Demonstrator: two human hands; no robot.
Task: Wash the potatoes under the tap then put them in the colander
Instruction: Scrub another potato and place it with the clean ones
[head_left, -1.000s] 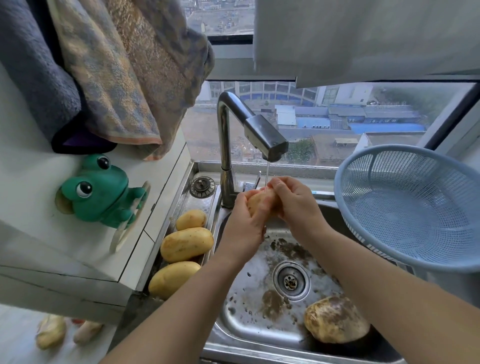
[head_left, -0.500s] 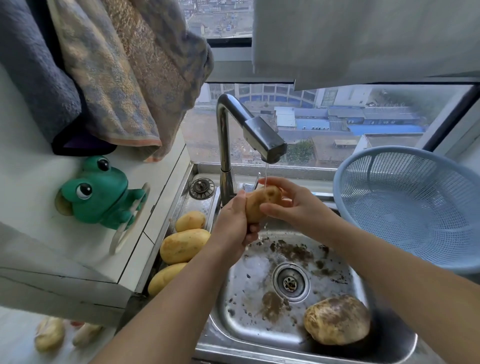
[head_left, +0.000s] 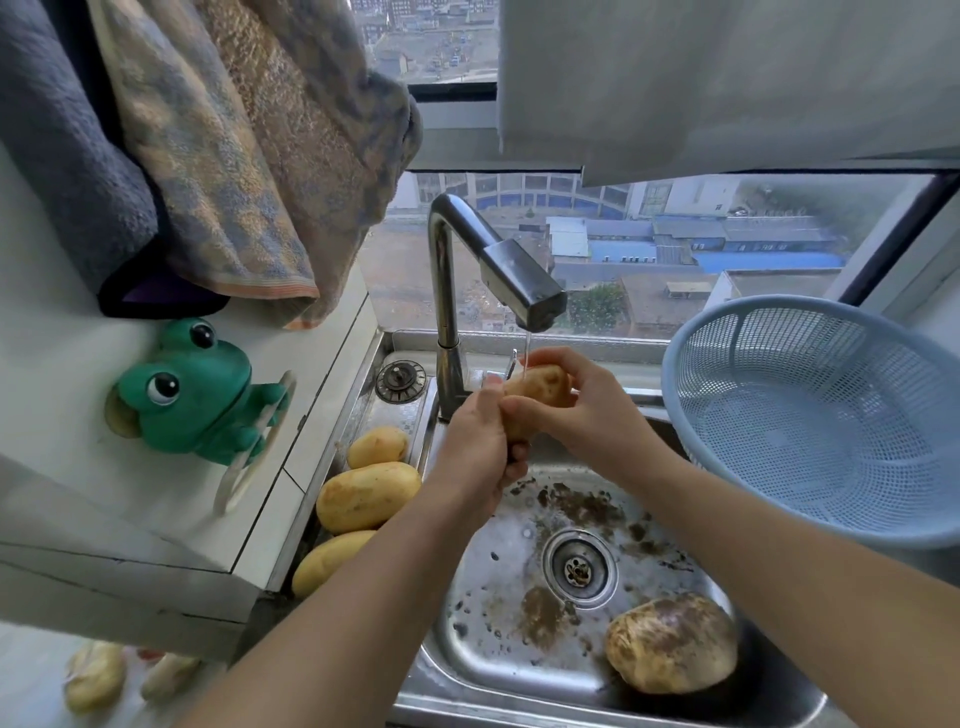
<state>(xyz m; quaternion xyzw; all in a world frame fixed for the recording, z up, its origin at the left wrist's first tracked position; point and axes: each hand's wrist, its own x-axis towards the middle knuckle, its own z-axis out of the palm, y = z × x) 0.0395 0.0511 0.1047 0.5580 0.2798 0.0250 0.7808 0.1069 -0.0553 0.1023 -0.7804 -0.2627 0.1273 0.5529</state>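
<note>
One potato (head_left: 540, 388) under tap (head_left: 519, 283) — left hand (head_left: 478, 447), right hand (head_left: 589, 415) both gripping; colander (head_left: 737, 364) rim close right.

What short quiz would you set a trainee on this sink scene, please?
1. True or false: the colander holds no potatoes.
2. Which hands grip the held potato under the running tap? A left only, B right only, C both.
3. How many ledge potatoes lie left of the sink?
Key: 1 true; 2 C, left hand and right hand; 3 three.
</note>
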